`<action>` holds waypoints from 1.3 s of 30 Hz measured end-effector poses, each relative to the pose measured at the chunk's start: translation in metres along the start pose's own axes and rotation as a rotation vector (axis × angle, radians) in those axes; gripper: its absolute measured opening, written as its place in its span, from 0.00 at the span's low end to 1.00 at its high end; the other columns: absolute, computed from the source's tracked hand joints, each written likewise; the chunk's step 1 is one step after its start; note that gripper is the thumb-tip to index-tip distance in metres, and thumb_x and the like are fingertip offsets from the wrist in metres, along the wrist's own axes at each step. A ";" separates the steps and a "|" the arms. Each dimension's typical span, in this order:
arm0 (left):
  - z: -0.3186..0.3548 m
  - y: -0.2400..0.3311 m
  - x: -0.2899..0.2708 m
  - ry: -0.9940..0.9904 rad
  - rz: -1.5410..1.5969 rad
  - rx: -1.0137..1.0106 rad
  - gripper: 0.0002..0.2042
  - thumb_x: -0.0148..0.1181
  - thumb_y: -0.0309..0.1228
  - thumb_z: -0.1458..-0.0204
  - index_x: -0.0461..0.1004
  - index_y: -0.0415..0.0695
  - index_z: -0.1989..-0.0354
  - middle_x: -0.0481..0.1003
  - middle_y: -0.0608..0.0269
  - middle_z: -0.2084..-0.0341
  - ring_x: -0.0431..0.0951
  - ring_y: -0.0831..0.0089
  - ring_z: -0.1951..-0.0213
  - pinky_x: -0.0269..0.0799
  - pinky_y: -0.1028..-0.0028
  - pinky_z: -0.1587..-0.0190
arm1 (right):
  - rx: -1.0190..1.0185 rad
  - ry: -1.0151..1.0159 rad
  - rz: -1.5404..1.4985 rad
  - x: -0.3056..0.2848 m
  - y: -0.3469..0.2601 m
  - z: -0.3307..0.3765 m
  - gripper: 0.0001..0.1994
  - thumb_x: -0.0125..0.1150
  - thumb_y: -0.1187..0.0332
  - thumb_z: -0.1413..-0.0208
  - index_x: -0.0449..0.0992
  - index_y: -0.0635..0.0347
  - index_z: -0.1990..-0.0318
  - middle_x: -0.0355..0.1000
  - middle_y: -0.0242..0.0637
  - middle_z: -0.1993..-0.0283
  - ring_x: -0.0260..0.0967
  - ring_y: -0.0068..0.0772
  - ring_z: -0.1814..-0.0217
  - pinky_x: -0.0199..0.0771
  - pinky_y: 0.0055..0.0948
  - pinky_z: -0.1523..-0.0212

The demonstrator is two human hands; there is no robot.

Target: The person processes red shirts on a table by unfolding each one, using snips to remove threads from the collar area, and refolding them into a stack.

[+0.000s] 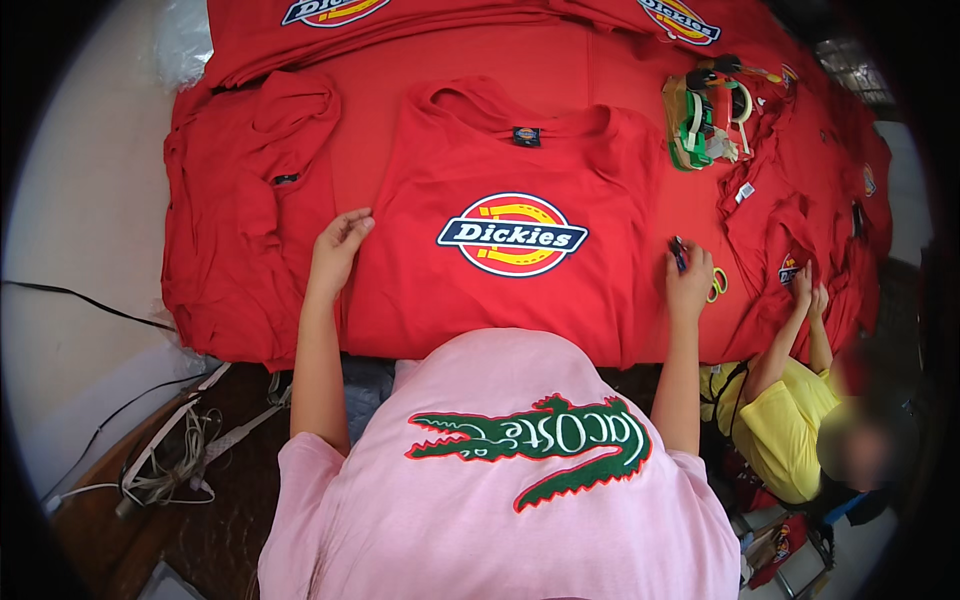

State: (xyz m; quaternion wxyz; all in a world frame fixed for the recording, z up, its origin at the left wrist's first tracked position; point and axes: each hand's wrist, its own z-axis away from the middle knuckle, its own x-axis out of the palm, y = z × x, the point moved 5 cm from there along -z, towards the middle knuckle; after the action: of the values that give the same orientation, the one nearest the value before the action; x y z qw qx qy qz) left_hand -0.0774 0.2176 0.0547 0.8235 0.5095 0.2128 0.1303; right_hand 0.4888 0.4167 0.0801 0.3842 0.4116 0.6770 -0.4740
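A red T-shirt (400, 190) lies spread flat in front of me, its neckline at the far side and a printed oval emblem on its chest. At its left edge is my left hand (342, 243), fingers drawn together in a pinch on the cloth. My right hand (690, 285) is beyond the shirt's right edge, closed around a small dark tool (680, 254) with a bit of blue; its exact kind is too small to make out. Just right of that hand, a yellow-green looped handle (718, 284) lies on the red surface, partly hidden.
Crumpled red shirts (240, 210) lie at left, with more (770, 200) at right and along the far side. A green tape dispenser (690, 125) stands at the far right. A co-worker in yellow (785, 430) handles a shirt there. Cables (180, 455) hang at lower left.
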 end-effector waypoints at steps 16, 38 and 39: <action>0.031 0.026 0.005 -0.285 0.107 0.143 0.09 0.62 0.34 0.39 0.70 0.46 0.67 0.70 0.75 0.67 0.68 0.82 0.58 0.63 0.78 0.48 | 0.345 -0.271 -1.438 0.035 -0.074 -0.018 0.09 0.65 0.77 0.39 0.69 0.54 0.60 0.71 0.23 0.63 0.67 0.13 0.63 0.70 0.17 0.60; 0.260 0.142 -0.100 -0.060 -0.787 0.697 0.12 0.73 0.22 0.66 0.72 0.41 0.79 0.80 0.63 0.72 0.80 0.69 0.54 0.57 0.57 0.31 | -0.375 -0.534 -0.715 -0.306 -0.008 0.069 0.19 0.75 0.56 0.48 0.75 0.60 0.77 0.69 0.28 0.72 0.67 0.32 0.57 0.47 0.45 0.26; 0.283 0.157 -0.101 -0.110 -0.674 0.651 0.12 0.73 0.21 0.65 0.72 0.42 0.79 0.79 0.65 0.72 0.80 0.71 0.54 0.56 0.57 0.30 | -0.414 -0.492 -0.883 -0.331 -0.008 0.080 0.20 0.75 0.53 0.51 0.76 0.60 0.76 0.71 0.27 0.71 0.67 0.31 0.57 0.46 0.45 0.26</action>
State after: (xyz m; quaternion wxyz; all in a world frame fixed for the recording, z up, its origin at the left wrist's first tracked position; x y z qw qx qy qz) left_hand -0.0286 0.0220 0.3273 0.6273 0.6499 0.3524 -0.2450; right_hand 0.6135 0.2743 0.3637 0.3686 -0.1191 0.7547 -0.5295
